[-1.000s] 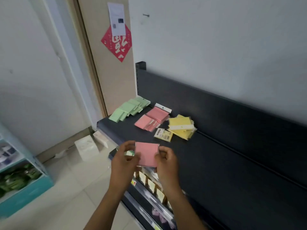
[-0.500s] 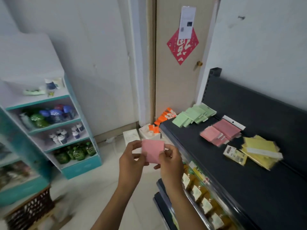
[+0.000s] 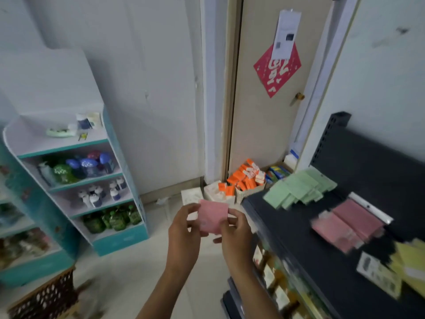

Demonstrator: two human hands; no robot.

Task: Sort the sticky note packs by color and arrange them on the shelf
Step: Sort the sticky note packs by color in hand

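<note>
Teal-and-white shelving unit (image 3: pixel 76 180) on the left of the frame, stocked with blue and green bottles (image 3: pixel 85 168), small white bottles (image 3: pixel 101 192) and green packs at the bottom. Beige door (image 3: pixel 264 100) up top centre, red diamond paper (image 3: pixel 277 70) stuck on it with a white sheet (image 3: pixel 286 34) overlapping its upper corner. Basket of orange boxes (image 3: pixel 247 179) on the floor below the door. Dark woven basket (image 3: pixel 43 298) in the lower left corner, blurry.

White walls meet a beige door (image 3: pixel 259 116), with a teal shelving unit (image 3: pixel 76 180) standing on the pale tiled floor (image 3: pixel 138 272)
</note>
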